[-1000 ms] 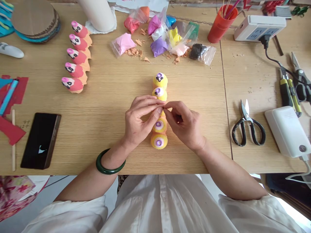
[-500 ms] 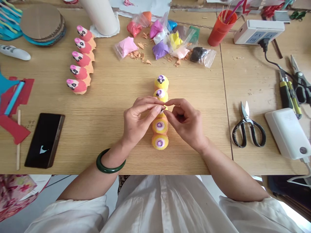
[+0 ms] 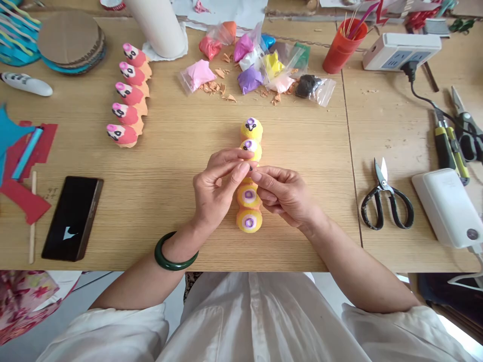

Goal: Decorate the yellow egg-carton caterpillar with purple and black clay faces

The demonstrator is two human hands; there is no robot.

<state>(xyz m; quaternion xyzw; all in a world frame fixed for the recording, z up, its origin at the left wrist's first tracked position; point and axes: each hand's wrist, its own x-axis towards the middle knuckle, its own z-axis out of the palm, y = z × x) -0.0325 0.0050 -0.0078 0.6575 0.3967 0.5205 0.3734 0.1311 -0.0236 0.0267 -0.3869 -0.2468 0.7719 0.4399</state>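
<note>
A row of yellow-painted egg-carton bumps [image 3: 249, 208] stands upright on the table between my forearms, each visible bump carrying a white patch with a purple ring. The farthest bump has black clay marks; the second shows one dark spot. Over the middle of the row, my left hand [image 3: 221, 183] pinches a tiny bit of black clay [image 3: 251, 169] between thumb and forefinger. My right hand [image 3: 285, 193] meets it there, thumb and forefinger pressed together at the same bit; whether they grip it too is hard to see. The hands hide the middle bump.
At the left stands a red-painted carton row [image 3: 128, 93], with a phone [image 3: 71, 218] nearer me. Clay bags [image 3: 249, 78], one black [image 3: 307, 85], lie at the back beside a red cup [image 3: 345, 45]. Scissors [image 3: 385, 196] and a white power bank [image 3: 445, 206] are at the right.
My right hand has turned and its fingers have closed together against the left fingertips. The left hand stays nearly in place, still pinching the black bit. The view has shifted slightly.
</note>
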